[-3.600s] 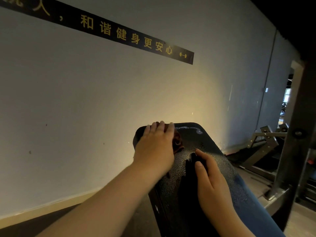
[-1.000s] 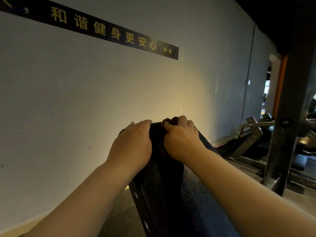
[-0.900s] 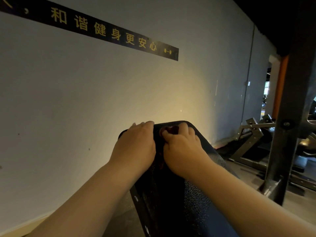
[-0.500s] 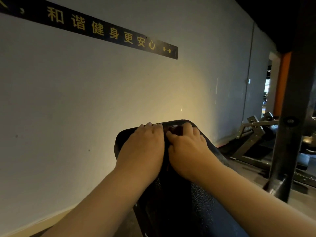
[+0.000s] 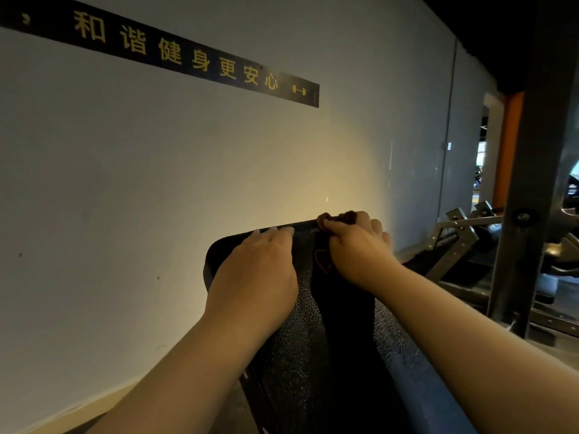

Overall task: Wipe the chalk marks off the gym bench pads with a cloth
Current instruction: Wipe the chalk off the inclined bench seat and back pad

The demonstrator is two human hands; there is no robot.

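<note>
Left hand (image 5: 257, 270): palm down on the far left part of the bench pad (image 5: 300, 339). Fingers (image 5: 272, 231) straight, pressed close together, tips reaching the pad's far edge. Holds nothing, only rests on the vinyl.

Right hand (image 5: 357, 245): just right of the left hand, a narrow strip of pad showing between the 2. Fingers (image 5: 374, 225) curled, bunching the cloth (image 5: 338, 217) against the far edge of the pad. Thumb side presses down on the fold. Cannot tell how much cloth is under the palm.

Cloth: dark reddish-brown, soft and crumpled. 1 lump pokes above the knuckles at the pad's rim, and a small loop of it shows below the hand on the left.

Pad: black, pebbled vinyl with a dull sheen, corners rounded, thick side wall visible at left. It slopes up and away from the camera. A smooth blue surface (image 5: 419, 380) runs along its near right side; cannot tell what it is.

Surroundings: pale matte wall (image 5: 156, 183) behind, warm light pooled near the pad. A black strip sign (image 5: 194, 57) with yellow characters crosses it. A dark steel upright (image 5: 539, 183) stands at right, an orange column (image 5: 510, 145) behind it, and a grey angular machine frame (image 5: 460, 233) low on the floor.
</note>
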